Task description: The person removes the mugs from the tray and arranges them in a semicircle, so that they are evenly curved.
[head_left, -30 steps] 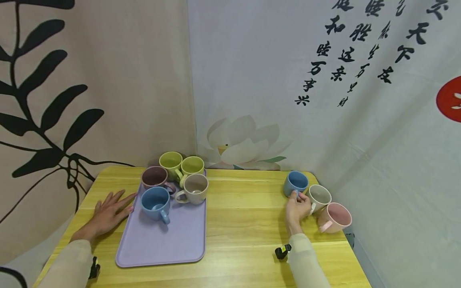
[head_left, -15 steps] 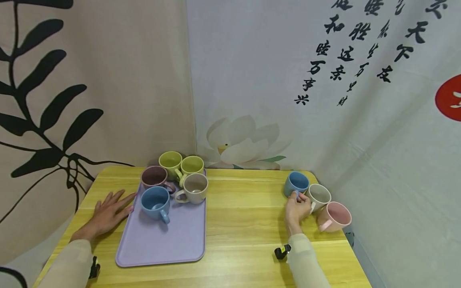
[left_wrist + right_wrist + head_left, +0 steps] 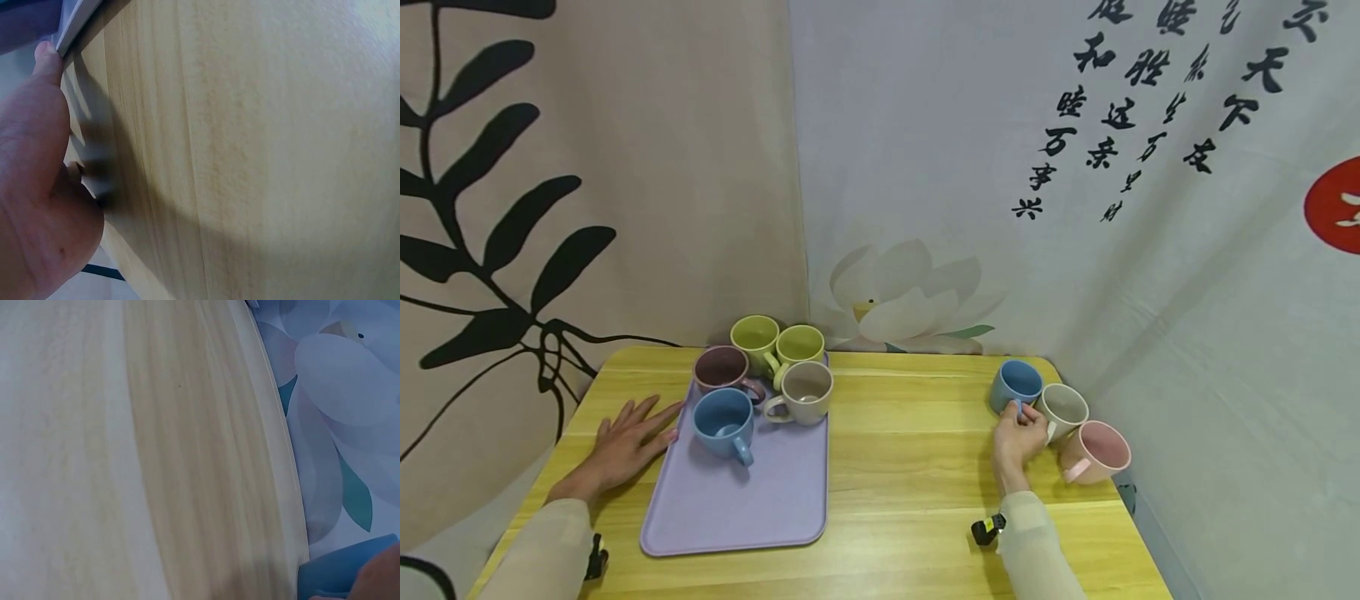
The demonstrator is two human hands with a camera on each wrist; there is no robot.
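Observation:
At the table's right back, my right hand [image 3: 1020, 435] pinches the handle of a blue mug [image 3: 1017, 383], which stands upright; a sliver of this blue mug [image 3: 334, 570] shows in the right wrist view. Beside it stand a white mug [image 3: 1066, 407] and a pink mug [image 3: 1099, 454]. My left hand [image 3: 625, 446] lies with fingers spread on the table, its fingertips touching the left edge of a lilac tray [image 3: 752, 517]. On that tray are another blue mug [image 3: 724, 421], a purple mug [image 3: 721, 367], a beige mug [image 3: 807, 392] and two green mugs [image 3: 756, 335].
The wooden table [image 3: 917, 467] spreads between the tray and the right-hand mugs. Behind its back edge hangs a printed curtain [image 3: 917, 167] with a lotus and black characters. The pink mug is close to the table's right edge.
Almost nothing differs. The right hand keeps its pinch on the blue mug's handle, and the left hand stays by the tray.

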